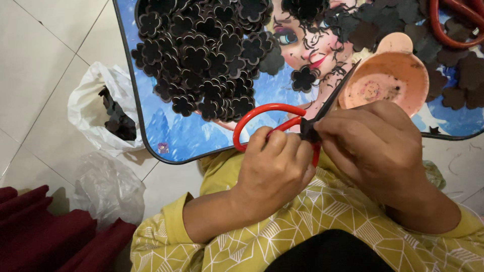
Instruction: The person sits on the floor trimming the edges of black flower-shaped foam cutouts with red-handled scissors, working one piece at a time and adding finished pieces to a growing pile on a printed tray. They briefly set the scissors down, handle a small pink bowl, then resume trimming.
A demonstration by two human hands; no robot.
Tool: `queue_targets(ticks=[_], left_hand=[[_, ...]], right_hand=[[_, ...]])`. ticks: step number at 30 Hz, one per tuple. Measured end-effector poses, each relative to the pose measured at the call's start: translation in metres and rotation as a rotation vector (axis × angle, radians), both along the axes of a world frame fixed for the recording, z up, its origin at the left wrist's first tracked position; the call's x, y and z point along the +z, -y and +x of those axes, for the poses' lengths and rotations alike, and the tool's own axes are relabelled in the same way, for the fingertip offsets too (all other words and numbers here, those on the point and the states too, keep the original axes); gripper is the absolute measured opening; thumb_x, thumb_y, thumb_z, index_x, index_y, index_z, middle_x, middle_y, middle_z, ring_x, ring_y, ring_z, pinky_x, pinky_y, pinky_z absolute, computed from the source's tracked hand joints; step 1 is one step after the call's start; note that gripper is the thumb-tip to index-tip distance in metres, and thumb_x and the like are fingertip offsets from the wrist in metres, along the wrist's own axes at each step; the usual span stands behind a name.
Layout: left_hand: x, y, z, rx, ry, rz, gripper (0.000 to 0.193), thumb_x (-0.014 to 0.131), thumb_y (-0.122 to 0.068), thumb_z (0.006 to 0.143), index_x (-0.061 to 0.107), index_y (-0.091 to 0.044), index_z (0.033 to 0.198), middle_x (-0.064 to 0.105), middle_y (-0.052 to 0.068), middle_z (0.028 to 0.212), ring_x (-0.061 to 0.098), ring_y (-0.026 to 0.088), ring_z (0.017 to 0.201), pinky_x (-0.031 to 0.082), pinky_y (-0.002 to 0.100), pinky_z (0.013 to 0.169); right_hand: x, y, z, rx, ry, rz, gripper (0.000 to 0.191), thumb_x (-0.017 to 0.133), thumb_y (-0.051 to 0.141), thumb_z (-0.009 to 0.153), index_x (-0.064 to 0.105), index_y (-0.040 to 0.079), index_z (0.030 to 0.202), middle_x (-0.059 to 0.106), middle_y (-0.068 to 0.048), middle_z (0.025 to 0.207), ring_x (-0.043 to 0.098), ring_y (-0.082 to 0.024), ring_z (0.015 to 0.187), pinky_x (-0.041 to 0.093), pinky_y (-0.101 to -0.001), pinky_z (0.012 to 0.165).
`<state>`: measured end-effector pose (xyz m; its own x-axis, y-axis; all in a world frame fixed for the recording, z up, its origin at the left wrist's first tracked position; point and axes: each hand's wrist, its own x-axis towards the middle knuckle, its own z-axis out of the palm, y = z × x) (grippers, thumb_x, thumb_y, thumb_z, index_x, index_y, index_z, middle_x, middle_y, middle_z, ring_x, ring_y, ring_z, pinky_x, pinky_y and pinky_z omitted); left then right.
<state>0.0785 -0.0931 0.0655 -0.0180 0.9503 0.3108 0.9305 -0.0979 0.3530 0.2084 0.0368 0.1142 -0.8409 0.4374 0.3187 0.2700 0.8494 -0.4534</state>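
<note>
Over blue tray (151,136), red-handled scissors (282,123) (blades up-right) in both hands' grip.

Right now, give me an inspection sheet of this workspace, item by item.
Surface: low tray table with a blue cartoon print and dark rim, standing on pale floor tiles.
Job's things: red-handled scissors cutting a small black piece; heap of black flower-shaped cutouts on the table.
Clutter: pink plastic bowl, black trimmings, a second red loop at the far right.
Grippers: left hand in the scissor handles; right hand pinching the black piece.
Cables: nothing seen.
Surroundings: white plastic bag with black scraps, a clear bag, dark red cloth, yellow patterned garment.
</note>
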Motion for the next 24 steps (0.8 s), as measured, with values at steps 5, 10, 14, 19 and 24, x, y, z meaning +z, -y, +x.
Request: queue_targets(ticks=[5,10,14,19,24], left_hand=[[0.002,0.001,0.000,-0.022,-0.052,-0.007,0.016,0.071,-0.024,0.090,0.064,-0.009,0.090,0.054,0.006,0.090,0.052,0.023,0.089,0.043,0.040,0.096],[0.001,0.001,0.000,-0.010,-0.017,0.009,0.015,0.071,-0.022,0.090,0.064,-0.009,0.087,0.054,0.006,0.089,0.053,0.023,0.091,0.044,0.041,0.097],[-0.003,-0.003,-0.001,0.041,0.141,0.025,0.013,0.072,-0.017,0.084,0.062,-0.010,0.081,0.054,0.007,0.086,0.055,0.025,0.087,0.044,0.042,0.092],[-0.006,-0.001,-0.003,0.074,0.250,0.024,0.014,0.075,-0.014,0.079,0.063,-0.008,0.081,0.056,0.008,0.087,0.056,0.027,0.085,0.044,0.043,0.087],[-0.007,0.000,-0.004,0.077,0.280,0.028,0.017,0.077,-0.017,0.082,0.063,-0.008,0.083,0.060,0.009,0.092,0.057,0.027,0.088,0.044,0.044,0.088]], right_hand=[[0.002,-0.001,-0.003,0.054,0.051,0.007,0.025,0.083,-0.002,0.076,0.071,0.004,0.098,0.072,-0.007,0.094,0.064,-0.025,0.081,0.048,-0.0366,0.071],[0.000,-0.001,0.002,0.077,0.026,-0.092,0.026,0.082,-0.002,0.070,0.070,0.005,0.092,0.072,-0.007,0.090,0.067,-0.025,0.081,0.050,-0.0374,0.072],[-0.004,0.003,0.018,-0.171,-0.001,-0.091,0.021,0.082,-0.007,0.084,0.071,0.003,0.099,0.073,-0.007,0.093,0.065,-0.019,0.076,0.048,-0.0301,0.070],[-0.019,0.010,0.028,-0.207,-0.086,-0.127,0.024,0.081,-0.008,0.091,0.070,0.004,0.108,0.074,-0.007,0.101,0.066,-0.020,0.083,0.049,-0.0286,0.075],[-0.033,0.009,0.022,-0.091,-0.063,-0.154,0.028,0.084,-0.006,0.079,0.071,0.004,0.102,0.074,-0.009,0.101,0.065,-0.024,0.083,0.048,-0.0328,0.073]])
